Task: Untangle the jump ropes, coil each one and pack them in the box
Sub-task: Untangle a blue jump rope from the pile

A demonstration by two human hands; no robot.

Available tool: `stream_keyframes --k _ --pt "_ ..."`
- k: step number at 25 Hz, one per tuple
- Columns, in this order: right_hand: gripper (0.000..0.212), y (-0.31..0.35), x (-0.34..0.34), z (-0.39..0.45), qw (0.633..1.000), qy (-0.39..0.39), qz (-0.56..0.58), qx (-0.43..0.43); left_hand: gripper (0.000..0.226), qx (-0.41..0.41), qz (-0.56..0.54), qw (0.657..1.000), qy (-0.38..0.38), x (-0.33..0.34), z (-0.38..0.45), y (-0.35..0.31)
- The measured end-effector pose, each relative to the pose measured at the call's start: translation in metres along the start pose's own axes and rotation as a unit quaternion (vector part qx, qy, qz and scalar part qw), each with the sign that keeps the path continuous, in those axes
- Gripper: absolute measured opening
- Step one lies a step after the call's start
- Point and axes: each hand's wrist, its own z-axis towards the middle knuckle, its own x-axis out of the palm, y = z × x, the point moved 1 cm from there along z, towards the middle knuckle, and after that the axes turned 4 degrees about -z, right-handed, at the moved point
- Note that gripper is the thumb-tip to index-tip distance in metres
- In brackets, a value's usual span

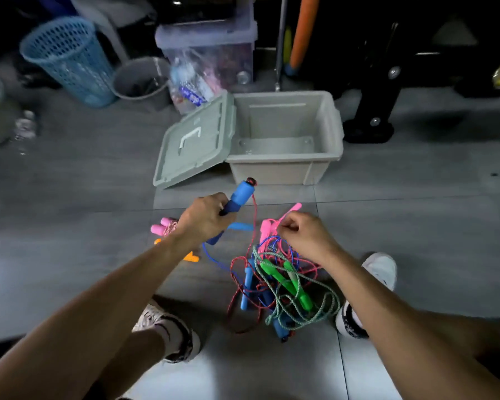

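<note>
While a person sits on the grey tiled floor [70, 183], a knot of jump ropes lies between the feet.

Left grip: the left hand [204, 217] is curled round a blue foam handle [238, 202], holding it tilted up above the floor, its red cord [254, 209] dropping from the top end into the heap.

Right grip: the right hand [303, 233] pinches a pink cord [286, 216] between thumb and fingers, just above the heap; its fingertips are partly hidden, so exactly how many strands it holds I cannot tell.

Tangle: the jump ropes [280, 287] lie heaped on the floor between the two shoes, with red, blue, pink and pale green cords crossing one another; two green handles [292, 281] and a blue handle [247, 290] sit in the middle of it.

Apart from the heap: a pair of pink handles [162, 225] with wound cord lies just left of the left wrist, an orange piece [191, 256] showing beneath the forearm.

Box: the beige box [283, 168] stands open on the floor beyond the hands, no rope inside; its grey-green lid [194, 140] leans against its left side.

Footwear: a left shoe [168, 330] and a white right shoe [380, 268] flank the heap.

Background: a blue mesh basket [70, 59], a grey bucket [142, 82] and a clear lidded bin [208, 50] stand along the far side.
</note>
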Motion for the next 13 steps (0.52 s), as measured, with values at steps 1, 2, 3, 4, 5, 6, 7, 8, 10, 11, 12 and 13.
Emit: stream_keyframes --k 1,2,3,4,5,6,7,8,10,11,12,13 --pt "0.008 0.011 -0.007 -0.008 1.0 0.001 -0.003 -0.009 0.018 0.006 -0.005 1.0 -0.002 -0.012 -0.013 -0.008" --pt "0.009 0.019 -0.012 -0.017 1.0 -0.001 -0.004 -0.016 0.016 0.002 -0.019 1.0 -0.004 -0.022 -0.023 -0.016" --pt "0.01 0.027 -0.019 -0.028 1.0 -0.006 -0.004 -0.026 0.015 -0.007 -0.05 0.999 -0.008 -0.03 -0.035 -0.025" --pt "0.012 0.032 -0.025 -0.04 0.999 -0.014 -0.004 -0.037 0.014 -0.023 -0.115 0.993 -0.006 -0.037 -0.047 -0.033" --pt "0.012 0.036 -0.032 -0.051 0.999 -0.025 -0.005 -0.047 0.014 -0.046 -0.221 0.974 0.004 -0.042 -0.057 -0.042" --pt "0.012 0.039 -0.039 -0.061 0.998 -0.036 -0.008 -0.052 0.013 -0.078 -0.354 0.932 0.022 -0.045 -0.068 -0.05" --pt "0.012 0.042 -0.045 -0.071 0.997 -0.043 -0.008 -0.055 0.011 -0.104 -0.475 0.873 0.039 -0.048 -0.078 -0.058" --pt "0.013 0.045 -0.049 -0.081 0.997 -0.048 -0.007 -0.059 0.011 -0.12 -0.548 0.827 0.045 -0.05 -0.089 -0.064" --pt "0.016 0.048 -0.055 -0.097 0.996 -0.054 0.003 -0.064 0.014 -0.135 -0.546 0.826 0.039 -0.056 -0.106 -0.069" --pt "0.015 0.049 -0.058 -0.103 0.996 -0.056 0.01 -0.063 0.015 -0.123 -0.472 0.873 0.034 -0.061 -0.112 -0.07" --pt "0.014 0.05 -0.061 -0.109 0.996 -0.061 0.018 -0.061 0.016 -0.095 -0.363 0.926 0.028 -0.067 -0.118 -0.069" --pt "0.011 0.051 -0.063 -0.114 0.995 -0.071 0.028 -0.061 0.015 -0.057 -0.258 0.964 0.017 -0.074 -0.123 -0.069"
